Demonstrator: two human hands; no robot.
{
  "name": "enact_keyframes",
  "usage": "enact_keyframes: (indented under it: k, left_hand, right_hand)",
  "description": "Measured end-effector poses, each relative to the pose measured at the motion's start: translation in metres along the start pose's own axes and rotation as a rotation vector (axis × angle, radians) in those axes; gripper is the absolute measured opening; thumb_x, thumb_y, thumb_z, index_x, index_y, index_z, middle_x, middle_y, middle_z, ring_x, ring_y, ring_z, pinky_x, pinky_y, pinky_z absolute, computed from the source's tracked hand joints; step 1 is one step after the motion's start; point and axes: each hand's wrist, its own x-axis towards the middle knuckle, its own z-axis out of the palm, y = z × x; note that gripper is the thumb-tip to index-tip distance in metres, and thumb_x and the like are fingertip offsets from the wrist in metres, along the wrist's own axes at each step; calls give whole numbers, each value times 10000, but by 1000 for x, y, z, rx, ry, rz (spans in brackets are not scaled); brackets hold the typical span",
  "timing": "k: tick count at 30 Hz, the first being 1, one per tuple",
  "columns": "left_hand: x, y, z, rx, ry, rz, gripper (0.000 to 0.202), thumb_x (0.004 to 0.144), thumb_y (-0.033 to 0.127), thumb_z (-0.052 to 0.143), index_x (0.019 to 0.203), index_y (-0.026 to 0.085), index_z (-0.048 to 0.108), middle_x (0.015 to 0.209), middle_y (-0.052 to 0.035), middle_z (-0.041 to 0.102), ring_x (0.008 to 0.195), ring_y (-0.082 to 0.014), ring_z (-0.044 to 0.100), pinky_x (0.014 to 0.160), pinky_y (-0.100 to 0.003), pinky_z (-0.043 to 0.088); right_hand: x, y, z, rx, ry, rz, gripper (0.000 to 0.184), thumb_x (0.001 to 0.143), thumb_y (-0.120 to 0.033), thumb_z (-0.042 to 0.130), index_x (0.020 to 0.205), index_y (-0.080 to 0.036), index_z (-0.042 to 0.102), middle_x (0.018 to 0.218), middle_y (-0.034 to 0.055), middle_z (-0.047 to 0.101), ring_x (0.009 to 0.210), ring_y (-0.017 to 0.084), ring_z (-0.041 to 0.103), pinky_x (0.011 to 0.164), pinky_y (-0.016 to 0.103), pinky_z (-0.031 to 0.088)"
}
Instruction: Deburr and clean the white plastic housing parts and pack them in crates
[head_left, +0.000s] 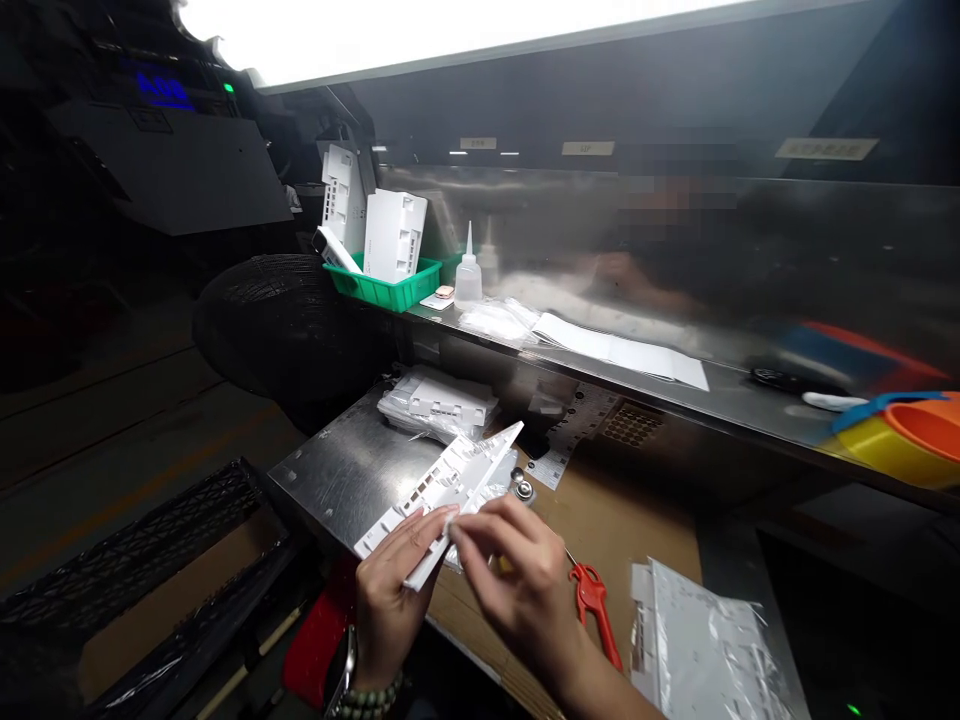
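Observation:
A white plastic panel (pixel 457 475) with rows of slots and raised tabs is tilted above the bench. My left hand (pixel 396 570) is closed around its lower left end. At the panel's near edge, the thumb and forefinger of my right hand (pixel 517 560) are pinched together, close to the left fingertips. A small whitish bit shows at that pinch, too small to name. Just beyond the right hand sits a small round metal piece (pixel 523 487). An orange-red air blow gun (pixel 592 600) lies to the right of that hand.
Bagged white panels (pixel 439 400) lie at the back of the metal table, more bagged panels (pixel 705 640) at right. The shelf carries a green bin (pixel 390 290) of white parts, a dropper bottle (pixel 469 280) and white paper strips (pixel 622 352). A black crate (pixel 150 590) stands lower left.

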Motion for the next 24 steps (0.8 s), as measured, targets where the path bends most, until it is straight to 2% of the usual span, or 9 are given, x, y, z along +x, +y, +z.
enact_keyframes:
  k: [2, 7, 11, 13, 15, 17, 20, 22, 24]
  left_hand:
    - [2, 1, 0, -11, 7, 6, 514, 909, -6, 613, 1358, 244, 637, 1209, -49, 765, 1120, -198, 723, 1063, -368, 557]
    - [6, 3, 0, -51, 9, 20, 553, 872, -31, 664, 1349, 249, 641, 1210, -45, 768, 1118, -202, 726, 1041, -370, 572]
    - [7, 3, -1, -73, 3, -7, 497, 903, 15, 652, 1332, 264, 658, 1197, -38, 776, 1092, -208, 740, 1022, -373, 592]
    - [8, 4, -3, -108, 20, -22, 499, 883, 11, 680, 1311, 268, 676, 1180, -37, 781, 1073, -217, 748, 1005, -378, 606]
    - [9, 6, -5, -168, 60, -43, 501, 855, 3, 714, 1279, 268, 698, 1159, -33, 788, 1042, -219, 759, 978, -367, 623]
    - [9, 9, -8, -245, 94, -100, 469, 852, 8, 723, 1239, 273, 724, 1131, -24, 797, 1002, -211, 771, 939, -339, 642]
    - [9, 11, -14, -358, 110, -214, 421, 866, 38, 720, 1202, 290, 749, 1096, -17, 807, 965, -208, 781, 885, -303, 659]
    - [9, 10, -17, -433, 100, -279, 357, 870, 85, 735, 1160, 290, 773, 1066, -27, 814, 936, -219, 787, 849, -297, 667]
    - [7, 7, -20, -512, 62, -377, 247, 874, 172, 759, 1096, 272, 800, 1033, -52, 818, 904, -237, 792, 812, -302, 673]
  right_hand:
    - [0, 0, -1, 24, -29, -21, 107, 926, -150, 656, 971, -201, 739, 817, 34, 661, 709, 137, 620, 635, 259, 501]
    - [-1, 0, -3, -33, 79, 44, 109, 931, -146, 653, 942, -214, 737, 830, 30, 662, 709, 137, 618, 637, 266, 502]
    - [-3, -7, 1, -1, -25, -8, 105, 928, -158, 658, 972, -211, 738, 817, 33, 660, 716, 143, 624, 638, 269, 508]
    - [1, -3, -3, -14, -13, -2, 108, 935, -169, 653, 967, -217, 744, 820, 30, 661, 722, 142, 618, 640, 271, 506]
    - [10, 10, -16, -58, 103, 48, 104, 939, -188, 658, 945, -226, 755, 841, 26, 660, 736, 139, 604, 658, 274, 501]
    - [20, 29, -35, -49, 298, 145, 69, 927, -236, 688, 921, -226, 756, 885, 27, 656, 772, 140, 597, 693, 280, 506]
    - [28, 61, -64, 283, 487, 409, 168, 888, -362, 728, 983, -224, 718, 1114, 50, 666, 770, 130, 578, 647, 272, 531]
    - [26, 77, -74, 639, 378, 616, 244, 885, -431, 705, 1023, -234, 663, 1302, 71, 643, 702, 107, 549, 581, 261, 546]
    - [19, 85, -75, 892, 170, 769, 255, 906, -470, 652, 1016, -243, 617, 1364, 96, 642, 661, 107, 547, 515, 248, 541]
